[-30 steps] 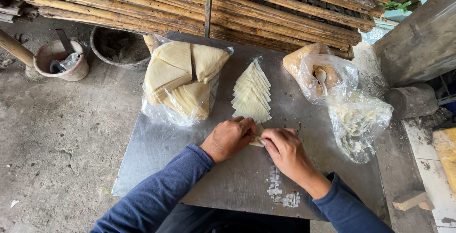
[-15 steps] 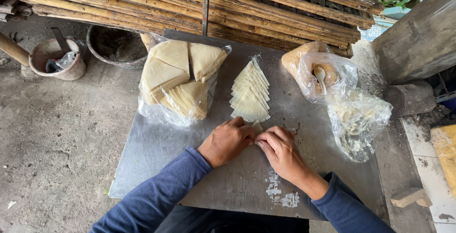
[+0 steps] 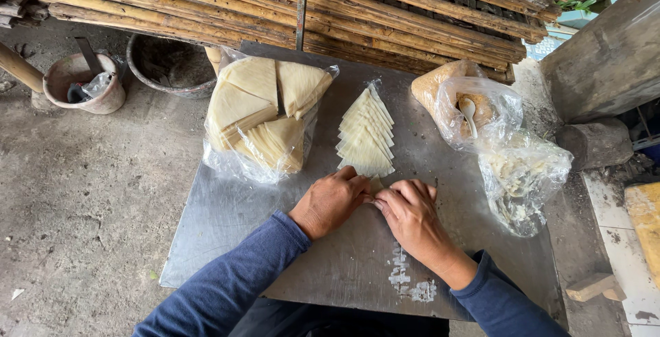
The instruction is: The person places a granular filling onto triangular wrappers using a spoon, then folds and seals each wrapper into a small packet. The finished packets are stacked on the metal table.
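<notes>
With our left hand (image 3: pixel 331 201) and right hand (image 3: pixel 410 214) pinched together on the small pale wrapper (image 3: pixel 375 186) just below the fanned wrapper stack (image 3: pixel 365 134) (edges mostly hidden), we should press its fold flat against the desk (image 3: pixel 261 213).

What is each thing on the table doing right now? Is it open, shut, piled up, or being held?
left hand: closed on small pale wrapper
right hand: pinching the same wrapper
fanned wrapper row: laid overlapping, untouched
bag of triangle stacks: open
bag of brown filling: open, spoon inside
clear bag: crumpled, lying sideways
</notes>
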